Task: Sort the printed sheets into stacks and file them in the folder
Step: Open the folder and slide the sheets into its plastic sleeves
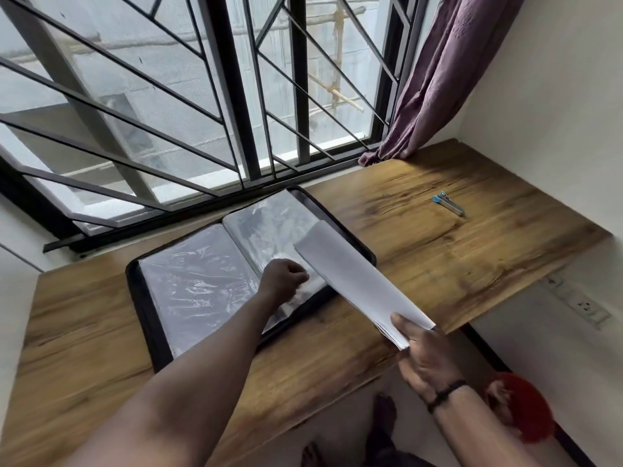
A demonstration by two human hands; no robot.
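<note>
Printed sheets [360,281], judged light and floppy, are pinched at their near end by the right hand [424,355]; a sleeve of the folder [215,284] is gripped by the curled left hand [283,278].

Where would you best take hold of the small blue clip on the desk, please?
Pinch the clip across its long metal sides, coming from above. It lies flat on the desk, clear of the folder, so nothing blocks the approach. The right hand holds the sheets, so free it first.
</note>
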